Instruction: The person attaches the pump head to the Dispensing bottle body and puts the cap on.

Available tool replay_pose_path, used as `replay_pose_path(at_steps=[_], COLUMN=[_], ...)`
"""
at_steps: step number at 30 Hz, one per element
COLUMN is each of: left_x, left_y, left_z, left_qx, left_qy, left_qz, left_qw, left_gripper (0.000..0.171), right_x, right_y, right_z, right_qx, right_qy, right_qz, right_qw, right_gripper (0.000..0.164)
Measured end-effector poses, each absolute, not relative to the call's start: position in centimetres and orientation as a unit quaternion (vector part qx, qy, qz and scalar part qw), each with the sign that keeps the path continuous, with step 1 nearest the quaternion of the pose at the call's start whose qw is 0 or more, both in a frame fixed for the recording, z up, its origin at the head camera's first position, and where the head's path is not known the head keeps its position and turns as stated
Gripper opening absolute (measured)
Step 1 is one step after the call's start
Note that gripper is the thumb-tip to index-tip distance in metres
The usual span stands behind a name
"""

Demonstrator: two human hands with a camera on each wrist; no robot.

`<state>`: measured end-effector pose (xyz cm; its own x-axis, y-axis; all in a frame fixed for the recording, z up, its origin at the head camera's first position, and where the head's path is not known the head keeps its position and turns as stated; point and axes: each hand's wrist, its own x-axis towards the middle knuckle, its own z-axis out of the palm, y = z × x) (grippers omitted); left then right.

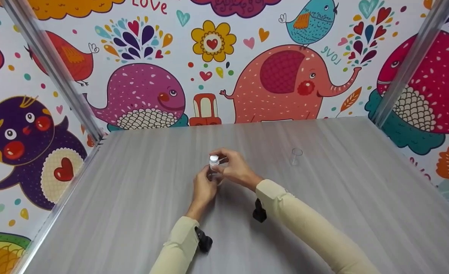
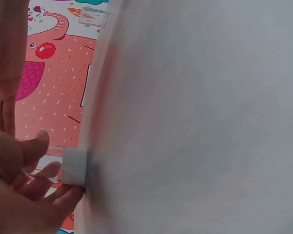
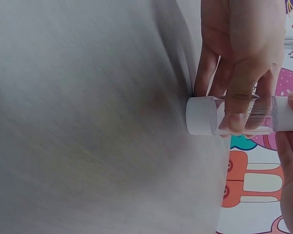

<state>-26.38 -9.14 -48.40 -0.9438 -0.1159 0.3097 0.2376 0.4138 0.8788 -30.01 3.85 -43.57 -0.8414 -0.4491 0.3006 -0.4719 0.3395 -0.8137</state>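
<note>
A small clear bottle (image 3: 220,117) with a white base (image 3: 200,116) and a white top (image 1: 214,158) stands upright between both hands. My left hand (image 1: 204,186) wraps its fingers around the clear body; in the right wrist view this hand (image 3: 241,63) comes in from above. With thumb and fingers, my right hand (image 1: 235,167) pinches the white top, and part of it shows at the edge of the right wrist view. The left wrist view shows the white base low, close against the table, beside the left fingers (image 2: 68,197). Fingers hide part of the body.
A clear open cylinder, like a cover (image 1: 296,156), stands on the grey wood-grain table (image 1: 140,198) to the right of the hands. Metal posts (image 1: 53,72) rise at both back corners. Behind is a wall with printed cartoon animals (image 1: 277,83).
</note>
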Motion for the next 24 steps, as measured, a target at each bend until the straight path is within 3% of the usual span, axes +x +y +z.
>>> replay_pose_path(at_steps=[12,24], left_x=[-26.33,-26.29], left_y=[-9.03,-9.11], left_z=[-48.38,-48.16], left_qx=[-0.036,-0.018], left_qy=[-0.819,-0.821], left_qz=[-0.548,-0.551], left_qw=[0.165,0.149], left_gripper=[0.023,0.024], right_x=[-29.97,-29.74], right_y=[3.69,3.76], right_z=[-43.56,-43.32], right_qx=[0.273,0.278], right_qy=[-0.838,-0.840], right_qz=[0.469,0.463], right_qw=[0.058,0.051], right_gripper=[0.034,0.045])
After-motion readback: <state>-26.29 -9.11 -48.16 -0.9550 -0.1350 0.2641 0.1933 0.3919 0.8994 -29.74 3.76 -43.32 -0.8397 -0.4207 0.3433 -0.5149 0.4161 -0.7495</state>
